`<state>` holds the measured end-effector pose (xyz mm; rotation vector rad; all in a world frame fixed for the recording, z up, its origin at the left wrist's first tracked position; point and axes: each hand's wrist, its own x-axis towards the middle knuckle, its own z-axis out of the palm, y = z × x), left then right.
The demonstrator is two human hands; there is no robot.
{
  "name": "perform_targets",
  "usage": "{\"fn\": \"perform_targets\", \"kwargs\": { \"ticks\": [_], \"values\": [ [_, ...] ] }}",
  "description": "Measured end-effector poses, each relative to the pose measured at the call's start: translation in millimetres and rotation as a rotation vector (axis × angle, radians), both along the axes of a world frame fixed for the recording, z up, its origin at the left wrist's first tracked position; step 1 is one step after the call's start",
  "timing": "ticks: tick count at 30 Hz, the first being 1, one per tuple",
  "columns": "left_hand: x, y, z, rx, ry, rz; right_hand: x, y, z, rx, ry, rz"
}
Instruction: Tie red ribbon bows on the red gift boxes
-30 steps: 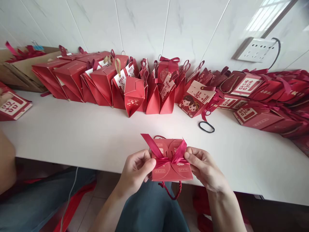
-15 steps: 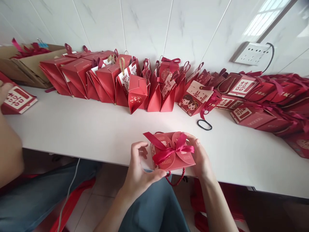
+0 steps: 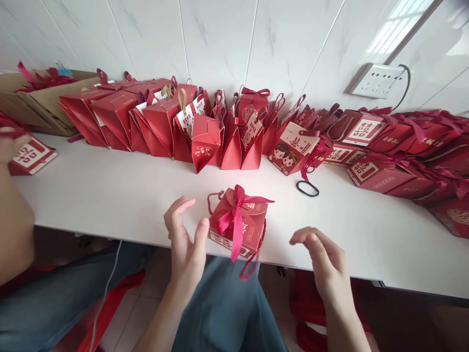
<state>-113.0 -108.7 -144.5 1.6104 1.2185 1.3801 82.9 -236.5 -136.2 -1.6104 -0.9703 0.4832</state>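
Note:
A red gift box (image 3: 238, 222) with a pink ribbon bow on top sits near the table's front edge. Its twisted red cord handle (image 3: 262, 242) hangs over the edge on the right side. My left hand (image 3: 186, 239) is just left of the box, thumb and fingers spread, holding nothing; the thumb tip is close to the box's side. Farther off, to the right of the box, my right hand (image 3: 326, 259) hovers over the table edge, fingers loosely bent and nothing in them.
A row of red gift boxes (image 3: 157, 122) lines the wall, with more piled at the right (image 3: 392, 176). A black elastic loop (image 3: 308, 188) lies on the white table (image 3: 110, 190). A cardboard carton (image 3: 44, 107) stands at far left, near another person's hand (image 3: 9, 146) at a red box.
Both hands have let go of the box and moved apart, the left to the left, the right to the right. The box has turned and rests on the table.

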Motion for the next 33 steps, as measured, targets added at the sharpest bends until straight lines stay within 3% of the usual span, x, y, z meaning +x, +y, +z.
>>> {"fn": "perform_targets", "kwargs": {
  "ticks": [5,8,11,15,18,21,25,29,33],
  "values": [
    [13.2,-14.6,16.1,0.077,0.088,-0.102,-6.1,53.2,-8.6,0.195,0.116,0.119],
    [20.3,-12.3,21.8,0.126,0.183,-0.194,-18.0,72.5,-11.4,0.181,0.137,0.224],
    [20.1,-6.9,20.9,0.211,0.280,-0.243,-30.4,59.8,-11.9,0.112,0.086,0.264],
    [9.3,4.5,17.5,0.296,0.286,-0.243,-42.0,7.8,-12.5,0.016,-0.094,0.316],
    [-0.5,12.3,18.4,0.256,0.223,-0.224,-42.5,-18.8,-12.0,-0.040,-0.195,0.283],
    [-6.6,11.9,19.9,0.220,0.180,-0.301,-36.6,-14.4,-11.1,-0.021,-0.228,0.240],
    [-9.1,-1.2,18.4,0.387,0.258,-0.449,-30.0,13.7,-12.1,-0.007,-0.201,0.405],
    [-10.7,-13.8,13.2,0.553,0.412,-0.379,-30.2,27.4,-13.0,0.048,-0.076,0.494],
    [-14.7,-16.5,8.3,0.615,0.372,-0.373,-31.1,24.9,-13.3,0.033,-0.059,0.481]
  ]
}}
